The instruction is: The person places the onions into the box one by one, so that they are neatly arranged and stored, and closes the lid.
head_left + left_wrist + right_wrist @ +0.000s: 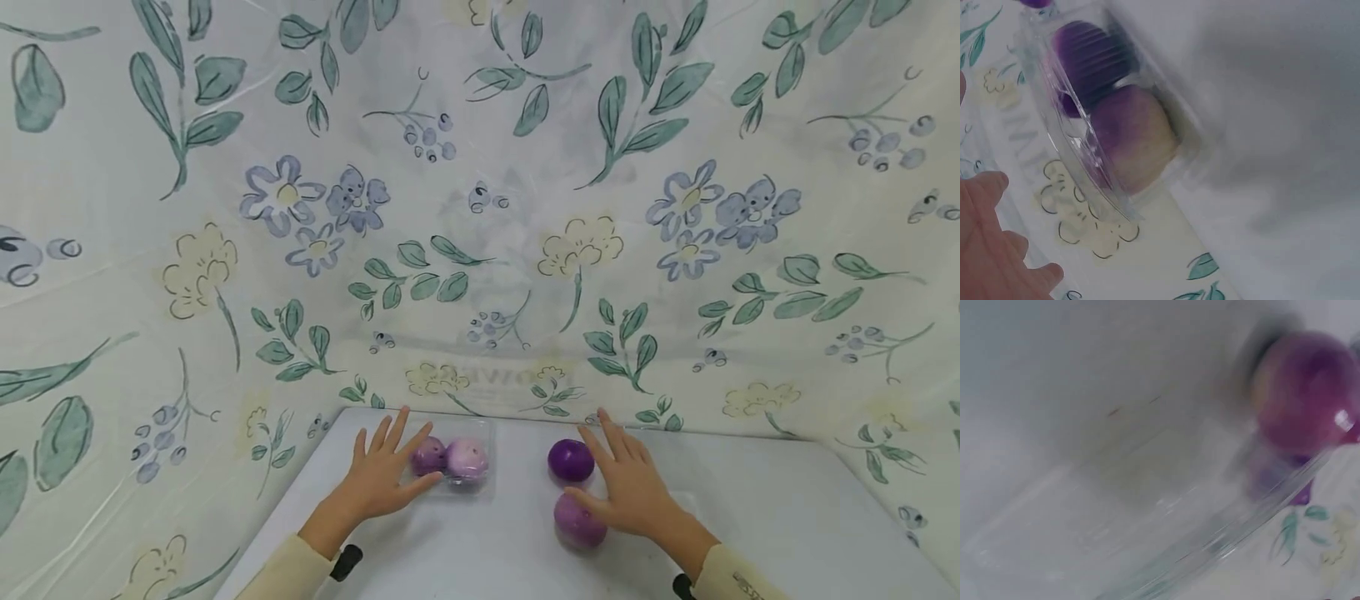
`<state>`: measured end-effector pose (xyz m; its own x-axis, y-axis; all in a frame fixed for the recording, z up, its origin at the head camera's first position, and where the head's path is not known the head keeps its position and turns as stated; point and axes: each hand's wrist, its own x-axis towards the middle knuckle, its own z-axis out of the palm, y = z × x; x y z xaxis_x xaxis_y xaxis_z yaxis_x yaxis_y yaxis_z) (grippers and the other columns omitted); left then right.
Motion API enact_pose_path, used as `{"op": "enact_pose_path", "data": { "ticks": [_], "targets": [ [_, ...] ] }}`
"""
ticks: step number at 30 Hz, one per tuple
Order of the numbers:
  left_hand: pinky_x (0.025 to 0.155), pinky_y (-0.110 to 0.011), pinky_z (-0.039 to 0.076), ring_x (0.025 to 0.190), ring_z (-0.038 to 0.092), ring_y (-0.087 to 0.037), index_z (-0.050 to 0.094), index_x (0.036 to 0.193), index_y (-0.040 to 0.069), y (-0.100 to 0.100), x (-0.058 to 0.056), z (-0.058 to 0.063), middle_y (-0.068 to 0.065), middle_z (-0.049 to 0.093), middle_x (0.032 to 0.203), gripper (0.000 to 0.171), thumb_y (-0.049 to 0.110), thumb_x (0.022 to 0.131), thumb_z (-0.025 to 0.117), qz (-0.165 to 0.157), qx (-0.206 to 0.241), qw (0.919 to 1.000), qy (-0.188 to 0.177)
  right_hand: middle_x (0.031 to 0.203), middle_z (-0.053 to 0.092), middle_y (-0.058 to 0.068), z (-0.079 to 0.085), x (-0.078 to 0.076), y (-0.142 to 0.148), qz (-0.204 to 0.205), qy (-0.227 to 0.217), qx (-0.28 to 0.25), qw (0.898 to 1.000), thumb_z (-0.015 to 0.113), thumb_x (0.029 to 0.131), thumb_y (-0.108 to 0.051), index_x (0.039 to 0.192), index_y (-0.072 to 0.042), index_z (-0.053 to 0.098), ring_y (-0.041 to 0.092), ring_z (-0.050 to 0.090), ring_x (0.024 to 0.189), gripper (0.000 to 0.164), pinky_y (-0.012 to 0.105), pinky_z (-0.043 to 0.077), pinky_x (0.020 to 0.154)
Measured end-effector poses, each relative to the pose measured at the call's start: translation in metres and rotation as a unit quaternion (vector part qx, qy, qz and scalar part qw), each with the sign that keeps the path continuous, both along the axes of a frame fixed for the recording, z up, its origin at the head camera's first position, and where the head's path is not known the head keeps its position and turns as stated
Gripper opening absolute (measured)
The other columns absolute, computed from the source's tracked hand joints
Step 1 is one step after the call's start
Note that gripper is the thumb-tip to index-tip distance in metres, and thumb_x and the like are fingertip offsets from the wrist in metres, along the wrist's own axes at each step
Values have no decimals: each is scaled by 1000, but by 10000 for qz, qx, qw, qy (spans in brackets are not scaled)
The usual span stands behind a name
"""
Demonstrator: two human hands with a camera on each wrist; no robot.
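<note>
plainly, the left hand (pixel 379 480) splays, released, by a clear box (pixel 477 491), the right hand (pixel 634 492) likewise by purple balls (pixel 581 527).

Head overview, 2 wrist close-ups

My head view is evenly bright, with soft shadows on the counter (pixel 517 542). Both wrist views look dimmer and greyer. Glare streaks the clear box (pixel 1067 142) on my left; on my right, blur softens everything, and a purple ball (pixel 1307 394) carries a white highlight.
</note>
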<state>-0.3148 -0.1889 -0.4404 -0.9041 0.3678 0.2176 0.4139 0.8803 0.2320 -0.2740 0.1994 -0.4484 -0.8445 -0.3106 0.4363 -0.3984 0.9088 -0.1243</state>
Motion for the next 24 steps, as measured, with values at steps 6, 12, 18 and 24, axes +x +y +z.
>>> {"op": "enact_pose_path", "data": {
  "ticks": [6,12,18,24],
  "targets": [
    [112,-75,0,151,7,-48,33,155,24,5,1,2,-17,4,166,82,67,89,53,-72,-120,9999,29,166,8,19,-3,3,40,-358,184,293,9988,62,84,-66,156,-18,29,43,32,142,93,64,26,112],
    [112,-75,0,151,7,-48,33,155,24,4,1,0,-17,2,166,81,67,89,53,-87,-165,9998,-4,165,10,22,-9,7,69,-714,-125,234,9971,61,85,-67,158,-21,25,45,28,143,93,69,22,112],
    [112,-75,1,150,7,-49,34,155,23,8,5,-2,-19,3,166,79,65,91,53,-198,-61,9998,-18,163,15,25,-16,13,86,-813,-100,282,9962,62,84,-67,157,-21,25,47,31,141,94,72,24,109],
    [112,-75,3,149,11,-50,36,154,22,10,6,-2,-21,8,165,78,63,90,56,-262,55,9995,138,162,17,25,-25,21,99,-867,-52,353,9956,63,83,-66,154,-18,33,47,35,137,91,72,28,106]
  ]
}}
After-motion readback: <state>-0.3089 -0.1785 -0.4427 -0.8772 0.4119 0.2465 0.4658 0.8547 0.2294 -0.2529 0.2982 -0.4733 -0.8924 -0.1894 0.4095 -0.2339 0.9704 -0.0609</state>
